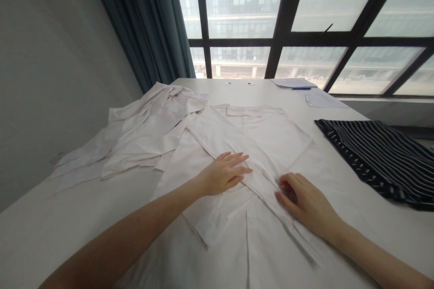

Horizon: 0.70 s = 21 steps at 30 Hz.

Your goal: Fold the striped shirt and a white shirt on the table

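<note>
A white shirt (264,137) lies spread on the white table, collar end away from me, with one sleeve (217,133) laid diagonally across its body. My left hand (228,172) rests flat on that sleeve, fingers stretched out and apart. To its right, my right hand (298,196) is curled at the sleeve's edge, thumb and fingers drawn together on the fabric. Its fingertips partly hide the cloth between them. The shirt's front placket (251,235) runs down toward me.
More white garments lie crumpled in a pile (149,124) at the left. A black-and-white striped garment (379,158) lies at the right. Papers (294,82) and a blue pen (301,88) are at the table's (210,88) far end, below windows and beside a blue curtain (145,22).
</note>
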{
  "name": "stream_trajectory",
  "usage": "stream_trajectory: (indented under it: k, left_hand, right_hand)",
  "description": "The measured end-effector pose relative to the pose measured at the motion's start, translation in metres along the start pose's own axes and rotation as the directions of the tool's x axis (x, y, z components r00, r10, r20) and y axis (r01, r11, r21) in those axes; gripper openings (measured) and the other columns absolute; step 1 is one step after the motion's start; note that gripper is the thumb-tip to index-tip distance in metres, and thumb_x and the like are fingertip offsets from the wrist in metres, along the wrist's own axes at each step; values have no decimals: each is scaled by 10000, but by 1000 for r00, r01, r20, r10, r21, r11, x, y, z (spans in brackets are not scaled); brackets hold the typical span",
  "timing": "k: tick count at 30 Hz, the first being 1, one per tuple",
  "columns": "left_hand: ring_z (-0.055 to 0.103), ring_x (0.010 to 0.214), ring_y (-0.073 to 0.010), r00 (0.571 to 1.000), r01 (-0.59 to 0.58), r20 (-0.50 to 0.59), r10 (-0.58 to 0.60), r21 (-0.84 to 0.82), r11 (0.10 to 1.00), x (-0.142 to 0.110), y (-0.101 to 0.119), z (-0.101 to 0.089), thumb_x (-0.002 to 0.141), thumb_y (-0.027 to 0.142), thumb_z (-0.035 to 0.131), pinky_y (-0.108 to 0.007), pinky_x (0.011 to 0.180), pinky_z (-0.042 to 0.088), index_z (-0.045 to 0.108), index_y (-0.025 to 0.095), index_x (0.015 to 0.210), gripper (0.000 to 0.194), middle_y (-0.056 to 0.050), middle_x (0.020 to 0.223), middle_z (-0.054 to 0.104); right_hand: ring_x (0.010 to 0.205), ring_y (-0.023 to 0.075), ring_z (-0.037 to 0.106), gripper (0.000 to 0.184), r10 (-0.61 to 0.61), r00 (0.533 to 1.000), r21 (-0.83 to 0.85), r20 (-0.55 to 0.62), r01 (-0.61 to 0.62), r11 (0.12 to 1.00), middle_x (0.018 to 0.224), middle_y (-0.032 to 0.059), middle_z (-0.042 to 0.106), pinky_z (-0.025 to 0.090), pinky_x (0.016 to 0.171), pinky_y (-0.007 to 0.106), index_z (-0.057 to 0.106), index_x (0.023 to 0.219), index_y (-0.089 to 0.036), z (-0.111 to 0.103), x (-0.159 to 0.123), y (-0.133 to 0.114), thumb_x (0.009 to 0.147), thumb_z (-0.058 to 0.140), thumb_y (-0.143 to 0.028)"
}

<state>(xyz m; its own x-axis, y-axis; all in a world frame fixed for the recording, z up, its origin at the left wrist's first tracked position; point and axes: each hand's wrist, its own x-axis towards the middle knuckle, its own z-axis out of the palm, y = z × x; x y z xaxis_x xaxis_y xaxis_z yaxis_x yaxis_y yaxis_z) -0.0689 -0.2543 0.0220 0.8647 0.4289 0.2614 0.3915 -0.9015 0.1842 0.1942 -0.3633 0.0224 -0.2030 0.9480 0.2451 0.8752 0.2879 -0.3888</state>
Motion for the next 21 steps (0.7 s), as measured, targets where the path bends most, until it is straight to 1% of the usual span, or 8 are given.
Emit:
stream_trajectory:
  k: [5,8,10,12,14,16,18,21]
  left_hand:
    - [376,1398,-269,980,198,-27,-196,90,976,0,2,4,982,291,448,-527,1114,306,532,272,1355,383,-120,1506,420]
    - [385,1387,-283,966,254,-79,-245,121,960,-1,1,7,972,307,468,-533,1110,313,535,219,1348,392,-155,1487,433]
    - [420,1356,-273,972,217,-119,-204,106,970,-1,0,7,954,275,495,-491,1098,349,539,173,1325,387,-169,1463,455]
    - [482,1289,-251,982,132,-148,-120,77,988,-1,0,6,937,224,508,-437,1067,395,571,164,1262,336,-154,1405,511]
    - [538,1202,-221,987,36,-155,-29,44,998,0,0,4,931,185,502,-391,1030,430,612,173,1166,259,-124,1294,586]
    - [577,1118,-198,988,-23,-150,25,17,1000,1,1,2,934,167,493,-366,999,451,632,177,1102,218,-100,1171,636]
    - [595,1073,-192,989,-37,-142,37,3,999,2,1,1,935,166,491,-362,981,460,634,175,1115,230,-91,1115,654]
    - [590,1133,-200,990,-14,-137,13,-6,1000,1,0,2,940,172,479,-376,1005,446,626,184,1166,269,-94,1174,657]
  right_hand:
    - [714,186,550,83,9,999,-4,34,-9,1000,774,26,581,435,659,322,525,853,-222,0,1,2,903,477,-267]
    - [710,182,547,87,17,999,6,44,-17,1000,777,22,573,430,659,319,520,863,-223,0,0,3,911,464,-271]
    - [683,177,541,79,29,999,1,42,-29,1000,756,12,564,424,641,315,516,873,-224,1,0,3,904,484,-289]
    - [659,174,537,85,36,999,-9,41,-36,999,737,3,559,418,626,312,519,883,-224,1,0,3,896,508,-308]
    - [652,173,536,96,37,999,-20,37,-36,999,730,1,562,417,620,310,524,875,-224,1,0,2,891,525,-319]
    - [658,174,537,101,30,999,-26,38,-29,999,728,6,568,420,623,310,530,847,-226,0,1,2,891,526,-317]
    - [672,177,544,109,19,999,-22,42,-18,1000,733,13,574,425,633,311,535,817,-228,0,1,1,896,508,-298]
    - [678,178,553,122,12,999,-6,35,-11,1000,732,15,575,428,634,308,532,796,-230,-1,1,1,898,483,-277]
